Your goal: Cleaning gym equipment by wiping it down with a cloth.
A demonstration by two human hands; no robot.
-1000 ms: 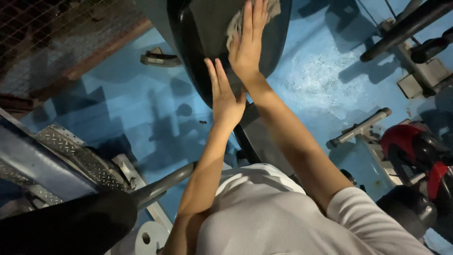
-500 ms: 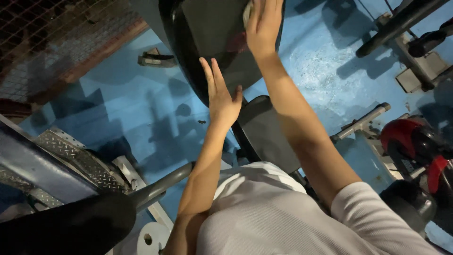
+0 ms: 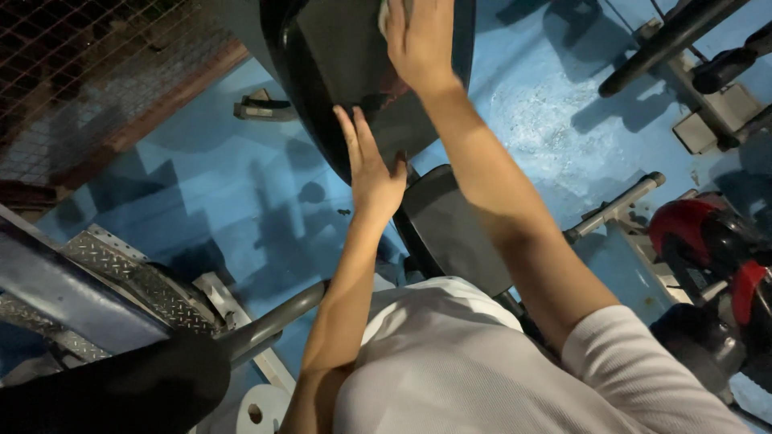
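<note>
A black padded backrest [image 3: 338, 64] of a gym machine rises in front of me. My right hand [image 3: 420, 40] presses a pale cloth [image 3: 386, 12] flat against the pad near the top edge of the view; only a corner of the cloth shows beside my fingers. My left hand [image 3: 371, 173] lies flat with fingers together against the lower edge of the backrest. Below it sits the black seat pad [image 3: 446, 229].
Blue floor [image 3: 225, 185] all around. A steel tread-plate frame [image 3: 129, 277] and a grey bar [image 3: 265, 325] stand at lower left, a wire mesh fence [image 3: 80, 64] at upper left. Red and black equipment [image 3: 708, 241] and grey handles [image 3: 615, 209] are on the right.
My right hand has slid the cloth up and to the left across the backrest. My left hand stays on the pad's lower edge.
</note>
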